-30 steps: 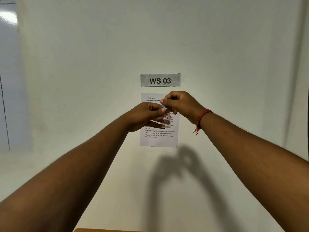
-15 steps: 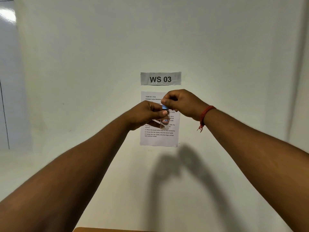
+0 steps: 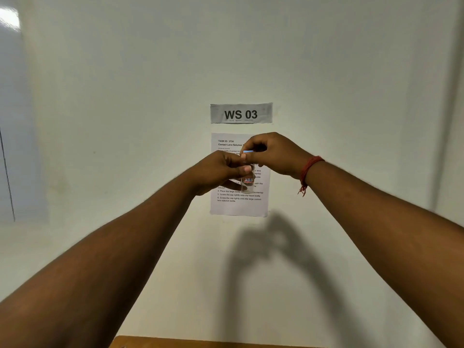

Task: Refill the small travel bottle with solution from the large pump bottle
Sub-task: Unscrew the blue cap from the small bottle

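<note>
In the head view, a small clear travel bottle [image 3: 248, 183], cylindrical and bearing a red-edged label, is being held upright in the air before a printed paper sheet [image 3: 238, 207] taped to a smooth pale wall [image 3: 125, 96]. Its body is being gripped by the curled fingers of the left hand [image 3: 221, 172], while its light blue cap [image 3: 248, 152] is being pinched by the right hand [image 3: 273, 154], whose wrist is being circled by a red thread band [image 3: 309, 167].
</note>
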